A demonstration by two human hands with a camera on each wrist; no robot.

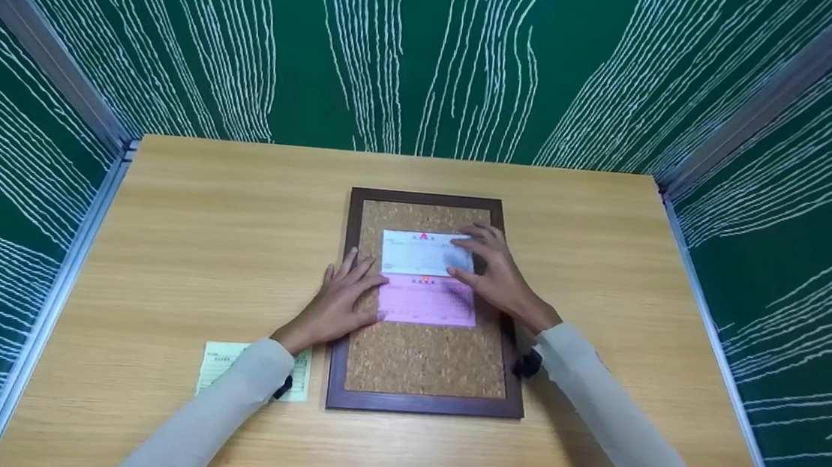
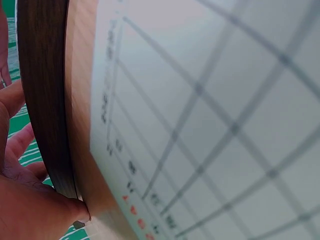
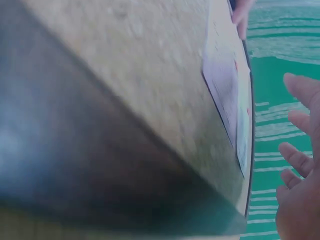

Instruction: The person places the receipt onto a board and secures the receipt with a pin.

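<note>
A framed cork board (image 1: 423, 362) lies on the table. On it a white slip (image 1: 414, 256) sits above a pink slip (image 1: 425, 306), both printed. A small red spot (image 1: 423, 236), like a pushpin, marks the white slip's top edge, and an orange spot (image 1: 425, 279) the pink one's. My left hand (image 1: 339, 294) lies over the board's left side, its fingertips at the pink slip's left edge. Fingers spread, my right hand (image 1: 499, 275) is over the white slip's right part. In the right wrist view, the right hand (image 3: 302, 150) appears with nothing gripped.
A pale green printed slip (image 1: 294, 373) rests on the table under my left forearm, partly covered. The wooden table (image 1: 237, 210) extends around the board. Green partitions with white lines (image 1: 341, 54) stand at the back and sides.
</note>
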